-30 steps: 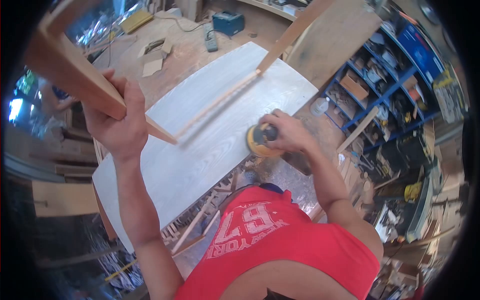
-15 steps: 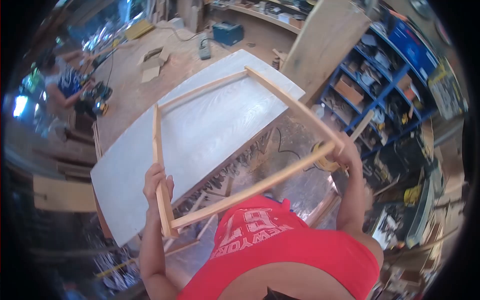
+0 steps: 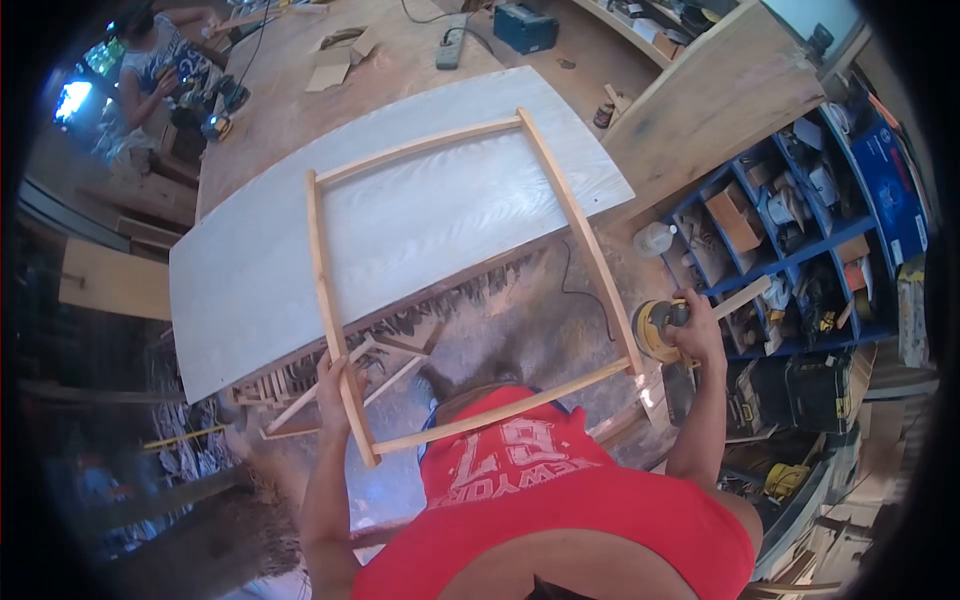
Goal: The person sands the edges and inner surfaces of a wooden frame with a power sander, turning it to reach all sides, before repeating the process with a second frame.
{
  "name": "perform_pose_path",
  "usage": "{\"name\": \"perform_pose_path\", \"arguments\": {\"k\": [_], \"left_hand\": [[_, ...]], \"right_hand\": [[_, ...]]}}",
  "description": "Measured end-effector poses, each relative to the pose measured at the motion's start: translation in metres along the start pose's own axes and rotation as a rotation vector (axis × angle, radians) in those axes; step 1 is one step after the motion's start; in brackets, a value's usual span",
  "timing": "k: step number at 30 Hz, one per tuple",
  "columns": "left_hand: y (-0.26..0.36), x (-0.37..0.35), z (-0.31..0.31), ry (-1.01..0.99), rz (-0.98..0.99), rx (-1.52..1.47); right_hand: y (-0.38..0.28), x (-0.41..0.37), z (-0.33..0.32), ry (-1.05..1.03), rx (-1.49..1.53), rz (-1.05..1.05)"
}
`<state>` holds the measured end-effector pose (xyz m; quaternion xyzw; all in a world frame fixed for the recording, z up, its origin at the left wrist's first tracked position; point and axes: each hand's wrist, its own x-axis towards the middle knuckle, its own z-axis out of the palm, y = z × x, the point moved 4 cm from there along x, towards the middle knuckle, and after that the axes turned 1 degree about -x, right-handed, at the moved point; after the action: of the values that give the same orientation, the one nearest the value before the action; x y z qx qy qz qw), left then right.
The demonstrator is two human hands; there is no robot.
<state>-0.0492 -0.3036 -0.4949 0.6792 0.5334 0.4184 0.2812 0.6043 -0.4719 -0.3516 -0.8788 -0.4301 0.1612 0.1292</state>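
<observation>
Wooden frame [image 3: 420,149] has dropped from its raised tilt to lie nearly flat, its far half over the white counter [image 3: 250,270] and its near half overhanging toward the person. The yellow sander [image 3: 655,325] has left the counter and sits gripped in the right hand [image 3: 697,322], just beside the frame's near right corner. The left hand [image 3: 335,385] is clamped on the left rail. This looks like repositioning, not sanding.
</observation>
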Motion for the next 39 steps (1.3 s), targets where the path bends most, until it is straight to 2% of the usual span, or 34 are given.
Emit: {"name": "perform_pose_path", "arguments": {"k": [1, 2, 3, 5, 7, 8, 9, 11, 12, 13, 15, 16, 18, 23, 27, 29, 32, 33, 35, 37, 39], "left_hand": [[-0.014, -0.008, 0.002, -0.035, -0.274, -0.153], [-0.001, -0.021, 0.001, -0.097, 0.111, 0.206], [0.007, -0.021, 0.003, -0.109, 0.233, 0.261], [-0.017, -0.03, 0.0, -0.048, -0.145, 0.061], [0.017, -0.018, -0.001, 0.042, -0.767, -0.406], [-0.019, -0.027, -0.005, -0.065, -0.205, -0.031], [0.021, -0.022, -0.003, 0.119, -0.112, 0.166], [-0.006, -0.01, -0.011, 0.097, -0.76, -0.391], [0.02, 0.004, 0.003, 0.02, -0.861, -0.822], [0.011, 0.009, 0.009, -0.136, -0.981, -0.911], [-0.008, 0.03, 0.016, -0.222, -0.954, -0.459], [-0.009, 0.036, 0.025, -0.235, -0.939, -0.472], [-0.007, 0.054, 0.034, -0.13, -0.896, -0.644], [0.054, 0.089, 0.025, -0.086, -0.841, -0.675], [0.048, 0.132, 0.003, -0.091, -0.866, -0.76], [0.046, 0.149, 0.001, -0.177, -1.003, -0.914], [0.128, 0.177, -0.003, -0.141, -0.782, -1.188], [0.122, 0.197, -0.006, -0.29, -0.716, -1.467], [0.167, 0.226, -0.007, -0.203, -0.579, -1.66], [0.238, 0.234, -0.007, 0.065, -0.532, -1.655], [0.291, 0.239, -0.004, 0.029, -0.37, -1.622]], "right_hand": [[0.006, -0.001, 0.004, 0.024, 0.011, 0.004], [0.014, -0.001, 0.01, -0.003, 0.004, 0.01], [0.02, 0.001, 0.012, 0.02, 0.021, -0.025], [0.033, -0.001, 0.016, 0.006, 0.013, -0.036], [0.04, -0.005, 0.015, 0.034, 0.062, -0.11], [0.043, -0.01, 0.013, 0.053, 0.074, -0.1], [0.039, -0.017, 0.008, 0.083, 0.086, -0.082], [0.038, -0.03, 0.003, 0.114, 0.035, -0.01], [0.038, -0.037, 0.0, 0.109, 0.03, 0.044], [0.037, -0.043, -0.002, 0.104, 0.026, 0.086], [0.039, -0.053, -0.003, 0.13, 0.04, 0.088], [0.039, -0.057, -0.003, 0.138, 0.055, 0.094], [0.037, -0.066, -0.009, 0.169, 0.059, 0.13], [0.028, -0.096, -0.024, 0.257, 0.094, 0.177], [0.023, -0.099, -0.023, 0.261, 0.103, 0.14], [0.026, -0.1, -0.019, 0.255, 0.136, 0.075], [0.029, -0.085, -0.009, 0.294, 0.295, -0.118], [0.023, -0.079, -0.005, 0.258, 0.345, -0.078], [0.027, -0.066, -0.002, 0.187, 0.349, -0.106], [0.035, -0.061, 0.002, 0.146, 0.401, -0.065], [0.023, -0.057, -0.005, 0.188, 0.412, -0.106]]}}
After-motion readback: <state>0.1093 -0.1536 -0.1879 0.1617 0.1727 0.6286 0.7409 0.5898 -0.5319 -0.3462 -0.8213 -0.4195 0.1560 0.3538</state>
